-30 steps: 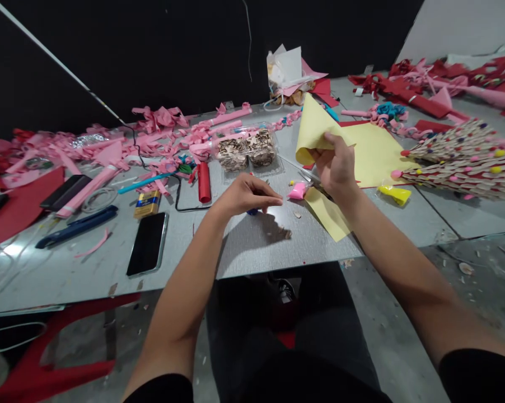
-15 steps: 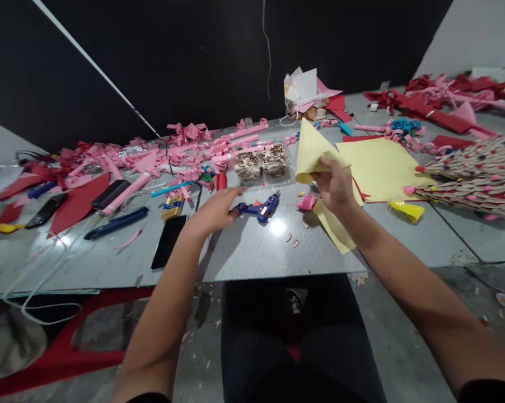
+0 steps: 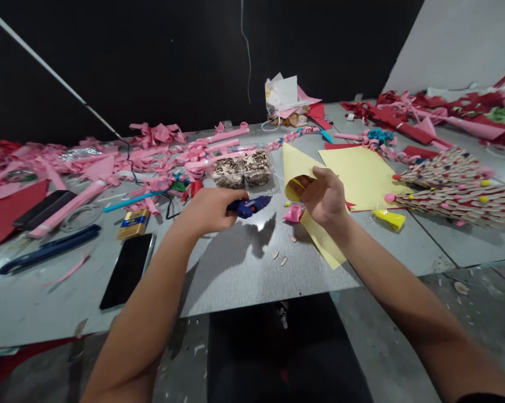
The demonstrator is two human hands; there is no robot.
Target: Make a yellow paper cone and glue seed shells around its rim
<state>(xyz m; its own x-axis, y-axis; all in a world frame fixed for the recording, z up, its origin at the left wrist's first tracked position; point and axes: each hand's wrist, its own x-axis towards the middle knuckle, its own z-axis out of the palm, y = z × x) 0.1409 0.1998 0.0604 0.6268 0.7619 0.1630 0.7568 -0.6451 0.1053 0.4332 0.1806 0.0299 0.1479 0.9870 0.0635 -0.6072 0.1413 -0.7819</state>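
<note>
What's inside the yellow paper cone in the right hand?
Fingers of the right hand reach into the open end of the cone. Its paper wall covers the interior toward the tip, which cannot be seen.

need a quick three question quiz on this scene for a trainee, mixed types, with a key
1. Which hand holds the blue glue gun?
2. Fill in: the yellow paper in the right hand is rolled into a ____.
3. True or false: the phone lies inside the clear plastic box.

Key:
1. The left hand.
2. Cone.
3. False; it lies on the table.
</note>
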